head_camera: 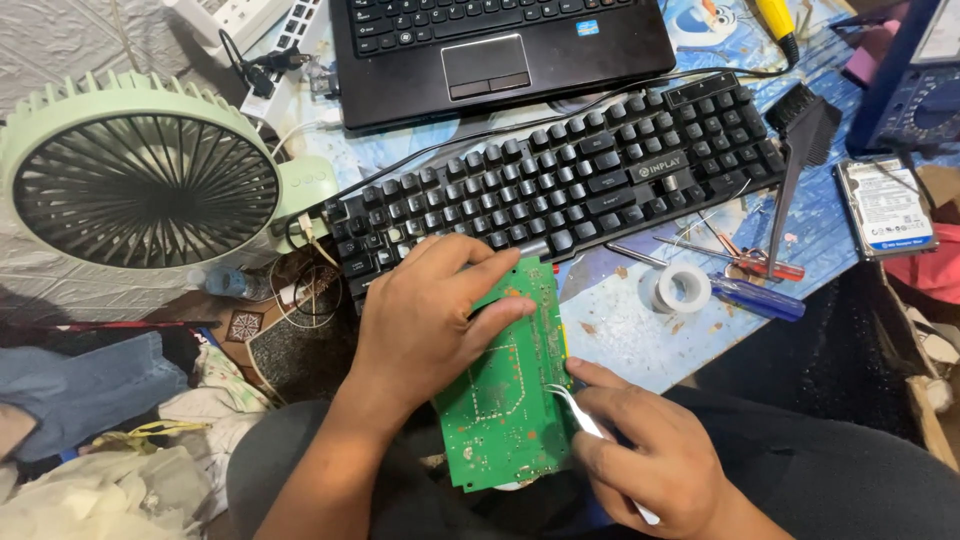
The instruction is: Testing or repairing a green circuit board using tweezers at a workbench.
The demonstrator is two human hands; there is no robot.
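A green circuit board (500,400) rests tilted over my lap at the table's near edge. My left hand (425,320) grips its upper left part, fingers spread across the top face. My right hand (655,455) pinches a pair of metal tweezers (585,420) whose tips touch the board's right edge. A black keyboard (570,175) lies just beyond the board.
A pale green fan (140,185) stands at the left. A black laptop (500,50) sits behind the keyboard. A tape roll (682,288), screwdrivers (745,285), a black brush (800,150) and a hard drive (885,205) lie at right. Cloth is piled at lower left.
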